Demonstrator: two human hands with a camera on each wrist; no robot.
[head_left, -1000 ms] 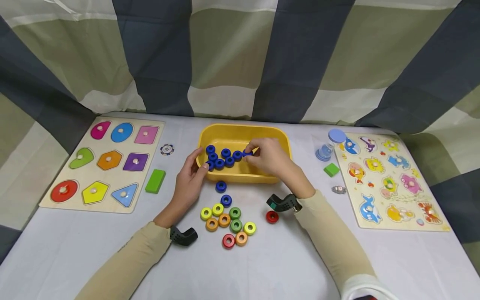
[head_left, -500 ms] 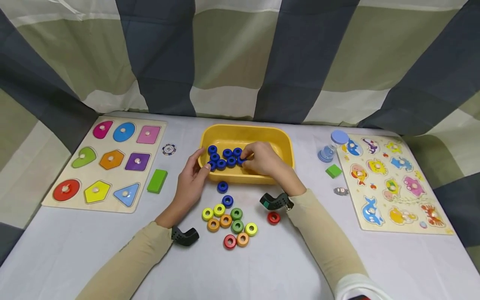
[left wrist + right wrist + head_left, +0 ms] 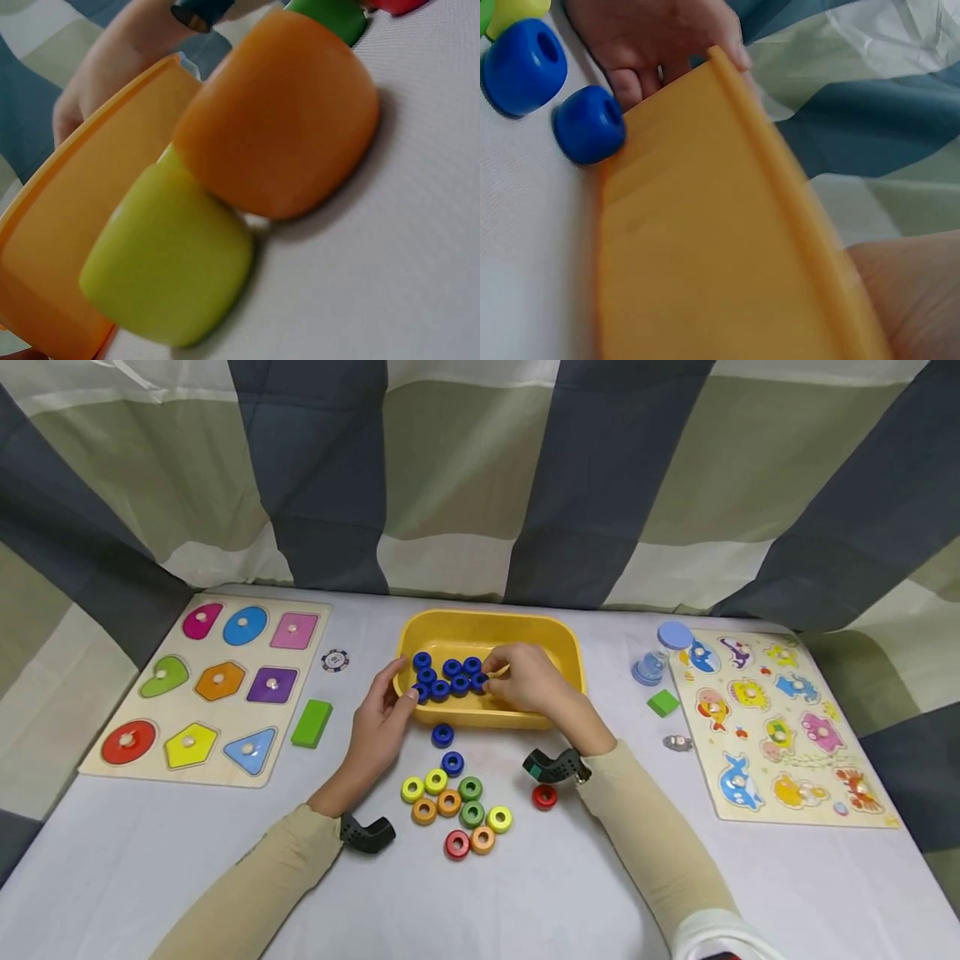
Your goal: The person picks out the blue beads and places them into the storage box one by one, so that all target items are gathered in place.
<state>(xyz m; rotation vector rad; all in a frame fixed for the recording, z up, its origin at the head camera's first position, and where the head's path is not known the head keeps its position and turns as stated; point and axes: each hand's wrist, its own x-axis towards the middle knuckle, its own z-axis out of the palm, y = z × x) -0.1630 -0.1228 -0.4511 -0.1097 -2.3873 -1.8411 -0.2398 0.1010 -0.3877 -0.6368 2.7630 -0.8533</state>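
A yellow plastic tray (image 3: 525, 719) holds several small blue rings (image 3: 452, 668), gathered in its left half. My left hand (image 3: 381, 718) grips the tray's left end, its thumb over the rim near the front corner. Inside the tray, my right hand (image 3: 528, 681) pinches a blue ring at the right of the group; its fingertips are partly hidden. In the right wrist view the front wall of the tray (image 3: 697, 217) covers the rings inside, and the left hand (image 3: 656, 45) shows at the corner. Two blue rings (image 3: 442, 735) sit outside, just in front of the tray.
Yellow, orange (image 3: 423, 811), green (image 3: 471, 813) and red rings lie in front of the tray. A shape puzzle board (image 3: 180, 710), poker chip (image 3: 334, 660) and green block (image 3: 311, 723) are left; an animal puzzle (image 3: 787, 735), blue-lidded container (image 3: 649, 667) and green block (image 3: 663, 702) are right.
My right hand has moved left and slightly forward toward me, bringing a blue ring down beside the others in the tray. My left hand has stayed on the tray's end.
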